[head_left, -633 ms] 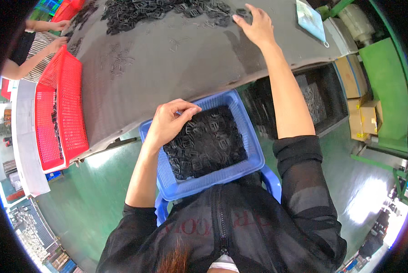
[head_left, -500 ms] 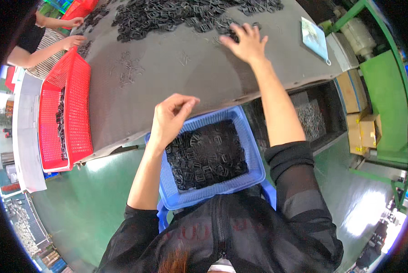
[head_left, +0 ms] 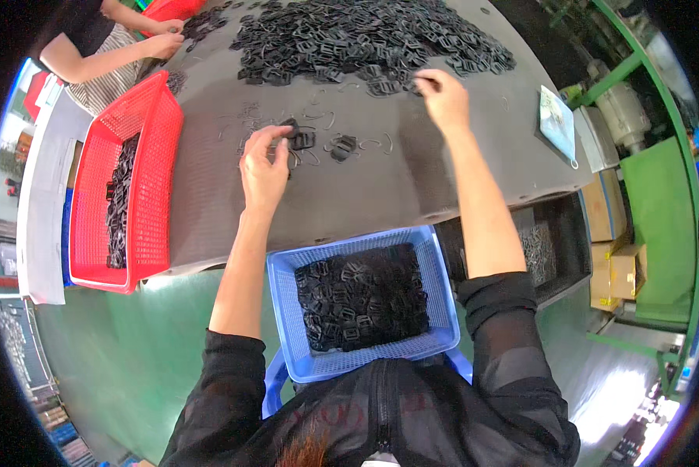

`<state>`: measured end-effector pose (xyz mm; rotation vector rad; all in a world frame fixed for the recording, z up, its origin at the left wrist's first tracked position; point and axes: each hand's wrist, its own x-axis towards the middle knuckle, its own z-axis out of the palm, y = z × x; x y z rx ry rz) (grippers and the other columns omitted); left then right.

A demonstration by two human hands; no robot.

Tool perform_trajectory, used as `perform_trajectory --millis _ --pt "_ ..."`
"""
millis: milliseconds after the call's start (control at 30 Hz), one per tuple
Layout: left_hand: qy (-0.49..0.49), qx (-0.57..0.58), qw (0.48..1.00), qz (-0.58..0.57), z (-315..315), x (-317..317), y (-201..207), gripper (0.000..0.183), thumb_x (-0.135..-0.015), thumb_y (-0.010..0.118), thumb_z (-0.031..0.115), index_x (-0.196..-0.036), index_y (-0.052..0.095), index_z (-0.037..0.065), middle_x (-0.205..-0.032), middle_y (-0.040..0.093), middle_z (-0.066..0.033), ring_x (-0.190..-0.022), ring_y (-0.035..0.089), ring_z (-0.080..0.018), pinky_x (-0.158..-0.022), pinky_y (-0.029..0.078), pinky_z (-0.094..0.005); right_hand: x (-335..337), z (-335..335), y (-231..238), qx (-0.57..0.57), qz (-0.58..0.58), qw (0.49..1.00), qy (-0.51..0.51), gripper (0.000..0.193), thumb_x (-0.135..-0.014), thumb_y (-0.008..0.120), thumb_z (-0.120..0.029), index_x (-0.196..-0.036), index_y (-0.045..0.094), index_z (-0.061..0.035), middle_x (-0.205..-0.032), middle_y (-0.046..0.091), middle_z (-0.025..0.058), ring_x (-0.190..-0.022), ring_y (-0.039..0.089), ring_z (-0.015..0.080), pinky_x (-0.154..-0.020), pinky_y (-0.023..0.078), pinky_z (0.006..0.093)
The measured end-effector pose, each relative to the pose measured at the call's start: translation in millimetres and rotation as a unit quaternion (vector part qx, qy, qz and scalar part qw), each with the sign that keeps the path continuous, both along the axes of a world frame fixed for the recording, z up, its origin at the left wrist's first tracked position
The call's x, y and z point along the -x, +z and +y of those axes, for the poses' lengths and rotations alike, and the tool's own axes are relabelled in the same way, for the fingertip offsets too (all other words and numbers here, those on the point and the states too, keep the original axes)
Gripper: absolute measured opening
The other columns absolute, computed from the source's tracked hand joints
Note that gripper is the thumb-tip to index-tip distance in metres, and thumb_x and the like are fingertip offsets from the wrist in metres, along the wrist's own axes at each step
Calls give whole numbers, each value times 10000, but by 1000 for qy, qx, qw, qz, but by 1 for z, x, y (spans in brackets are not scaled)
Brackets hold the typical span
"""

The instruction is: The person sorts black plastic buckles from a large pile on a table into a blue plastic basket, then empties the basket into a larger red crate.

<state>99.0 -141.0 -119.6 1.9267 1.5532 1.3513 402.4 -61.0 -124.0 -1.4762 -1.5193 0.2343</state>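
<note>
My left hand is over the near left part of the table, its thumb and fingertips closing on a black plastic buckle. Another buckle lies just to the right, with thin curved strips around it. My right hand is at the near edge of a large heap of black buckles. Its fingers are pinched together, and a small dark piece shows at the tips, too little of it to name. In front of my body, a blue basket holds many more buckles.
A red basket with black pieces stands at the table's left edge. Beyond it, another person's hands work over small black pieces. A light blue mask-like item lies at the right. Cardboard boxes and a dark bin are below.
My left hand has moved forward from above the blue basket onto the table, at a buckle. My right hand's spread fingers have drawn together. Buckles and thin strips now lie on the near table surface.
</note>
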Motion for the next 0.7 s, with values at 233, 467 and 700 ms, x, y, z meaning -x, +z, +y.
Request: perform_trajectory --millis 233,467,700 --pt "-46 -84 975 200 10 -14 0 199 -750 650 63 -948 660 46 -978 619 -81 -906 558 -276 -809 472 -356 22 -11 -15 20 -141 989 46 255 -783 639 -173 -1033 640 -122 -1064 621 95 -1028 552 294 -875 440 386" --pt "-61 -96 964 239 17 6 -6 172 -772 648 154 -920 670 70 -890 644 -27 -905 561 -240 -784 473 -369 35 -3 23 151 106 967 177 201 -777 686 -147 -957 677 -58 -836 691 48 -697 608 102 -667 470 252" --pt "-24 -77 978 194 27 6 -4 200 -775 659 191 -930 665 65 -950 642 -64 -929 566 -257 -790 470 -396 8 -14 32 243 370 890 108 223 -821 662 -139 -1009 639 -21 -875 669 36 -779 632 101 -646 441 223"
